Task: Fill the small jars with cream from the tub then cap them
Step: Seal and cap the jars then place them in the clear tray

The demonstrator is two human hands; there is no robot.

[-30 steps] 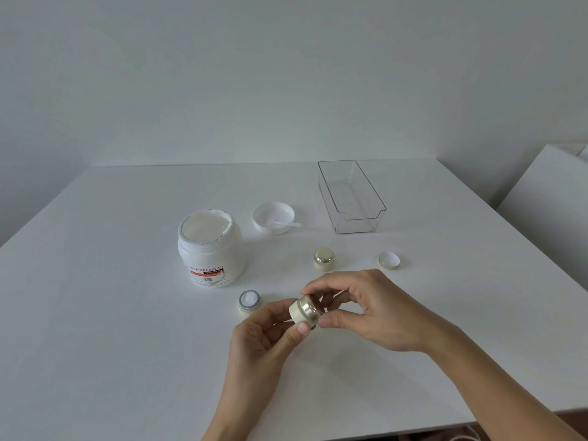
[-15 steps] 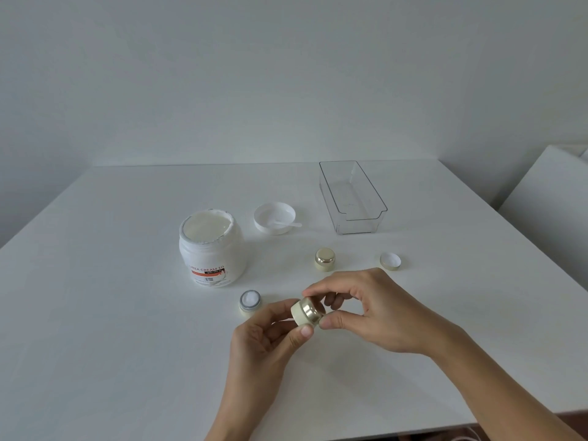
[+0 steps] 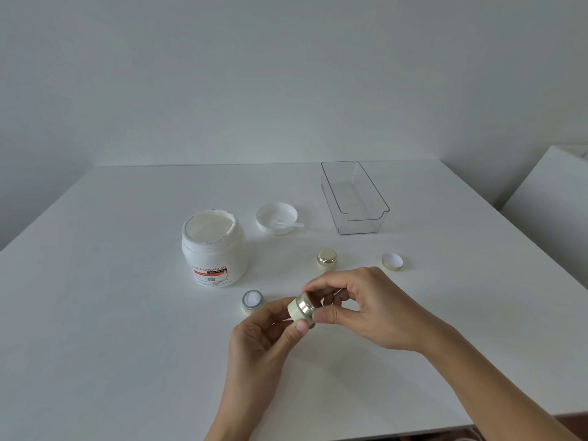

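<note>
Both hands hold one small cream-coloured jar (image 3: pixel 299 308) tilted on its side above the table. My left hand (image 3: pixel 264 332) grips its body; my right hand (image 3: pixel 359 307) pinches its gold cap. An open white tub (image 3: pixel 212 249) full of cream stands at left centre. Beside it, in front, an uncapped small jar (image 3: pixel 252 300) filled with cream sits on the table. A capped small jar (image 3: pixel 327 258) stands behind my right hand. A loose gold cap (image 3: pixel 392 261) lies upside down to the right.
The tub's white lid (image 3: pixel 276 217) lies upside down behind the tub with a small white spatula (image 3: pixel 291 224) resting in it. A clear plastic bin (image 3: pixel 354 198) stands at the back right. The white table (image 3: pixel 111 313) ends close to my body.
The held jar stays in the same spot between my hands; my right fingers shift slightly around its gold cap. Nothing on the table has moved.
</note>
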